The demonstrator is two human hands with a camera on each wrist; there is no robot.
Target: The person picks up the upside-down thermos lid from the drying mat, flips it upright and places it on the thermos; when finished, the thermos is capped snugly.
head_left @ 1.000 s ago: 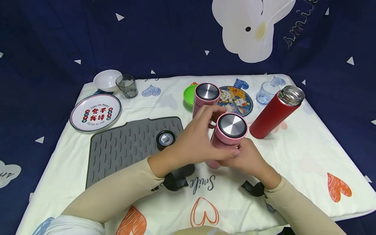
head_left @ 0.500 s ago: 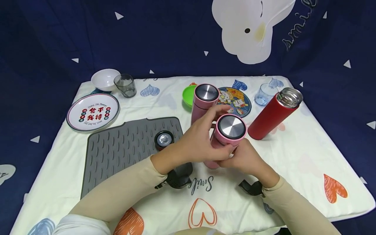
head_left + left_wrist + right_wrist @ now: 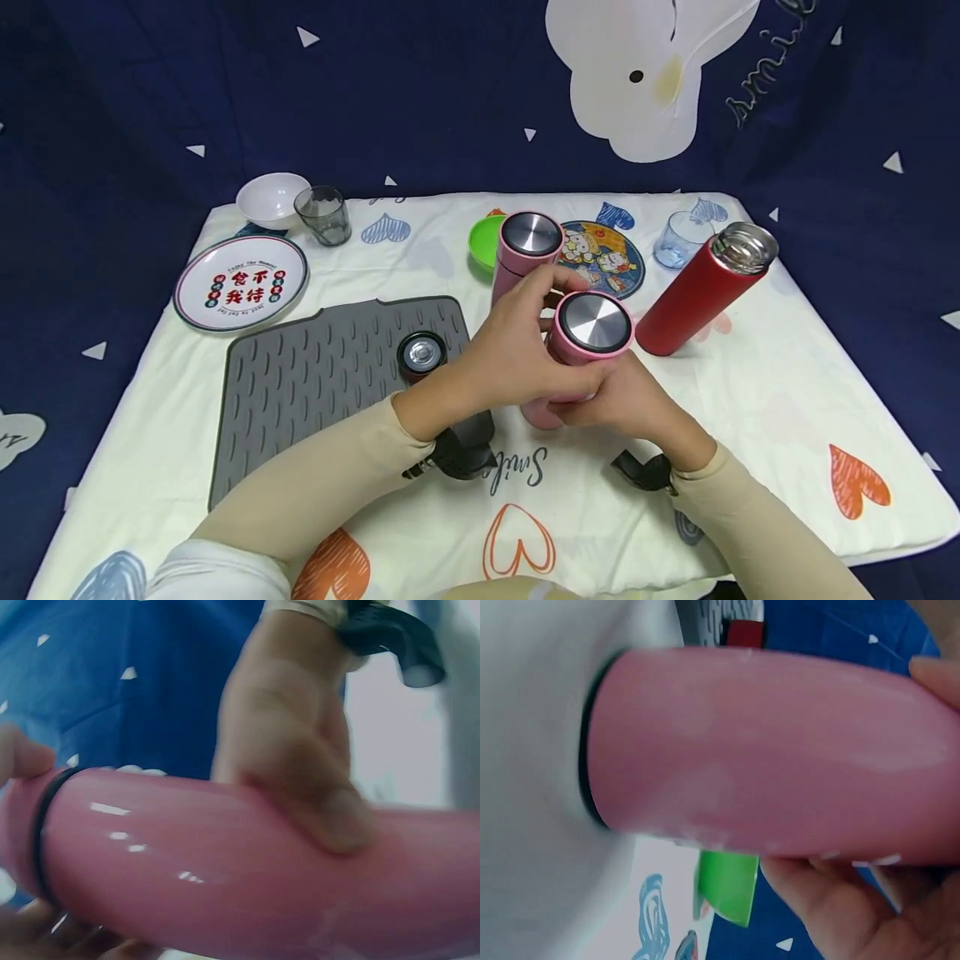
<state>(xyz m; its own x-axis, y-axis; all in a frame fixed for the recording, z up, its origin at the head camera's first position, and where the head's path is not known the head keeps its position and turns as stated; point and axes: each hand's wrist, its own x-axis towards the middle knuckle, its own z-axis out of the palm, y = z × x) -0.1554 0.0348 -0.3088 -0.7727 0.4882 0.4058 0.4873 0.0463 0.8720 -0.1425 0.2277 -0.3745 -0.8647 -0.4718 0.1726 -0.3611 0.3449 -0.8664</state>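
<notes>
Both hands are on a pink vacuum flask (image 3: 595, 323) with a steel-topped lid, held in front of me in the head view. My left hand (image 3: 517, 342) grips its upper end, thumb on the near side and fingers behind. Lower down, my right hand (image 3: 637, 400) holds the flask's body. The left wrist view shows the right hand (image 3: 292, 742) with its thumb across the pink body, and left-hand fingertips by the dark ring near the lid. In the right wrist view the flask's base (image 3: 600, 742) stands close over the white cloth.
Just behind is a second pink flask (image 3: 528, 242). An uncapped red flask (image 3: 693, 300) stands to the right, before a blue glass (image 3: 675, 242). A grey mat (image 3: 300, 392) bears a black cap (image 3: 422, 354). Further back are a plate (image 3: 240, 308), white bowl (image 3: 270, 200), grey glass (image 3: 324, 218) and green bowl (image 3: 483, 242).
The left thumb and fingers have shifted slightly around the flask's top. The flask stays in nearly the same place, and the other things have not moved.
</notes>
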